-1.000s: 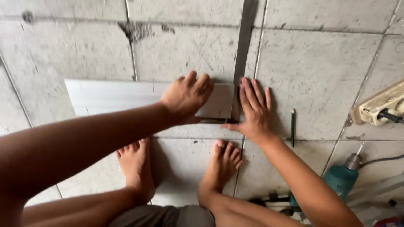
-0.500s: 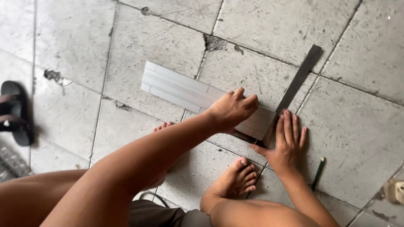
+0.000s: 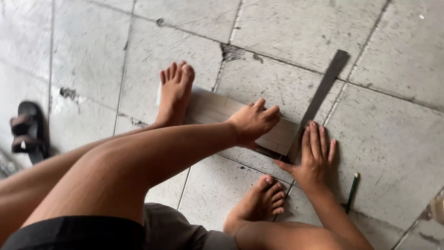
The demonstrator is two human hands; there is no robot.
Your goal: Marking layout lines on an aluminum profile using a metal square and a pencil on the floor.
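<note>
**Pressing a board and a ruler flat on the floor**

Pressing down is what both hands are seen doing; nothing is gripped in a closed fist. The left hand [image 3: 253, 124] is laid palm-down on the board [image 3: 217, 107], near its right end, with the fingers slightly curled over the top face and the thumb raised. The board, a pale flat strip, is lain across the tiled floor [image 3: 393, 139], running from upper left to lower right. Its left part is pinned under the left foot [image 3: 175, 92], whose toes reach past the far edge.

The right hand [image 3: 314, 159] is spread open and flat, fingers together and pointing away from the body. It is set on the floor just beside the board's right end, and its fingertips [image 3: 311, 132] are placed against the lower end of the ruler [image 3: 321, 95]. The ruler, a dark narrow strip, is laid across the board's right end and slanted up to the right. Whether the palm rests on the ruler or only beside it cannot be told.

A green pencil [image 3: 352, 192] is seen on the floor to the right of the right wrist, apart from it. The right foot [image 3: 261, 203] is planted below the board, near the right hand. A black sandal [image 3: 28, 132] is left at the far left edge.
</note>
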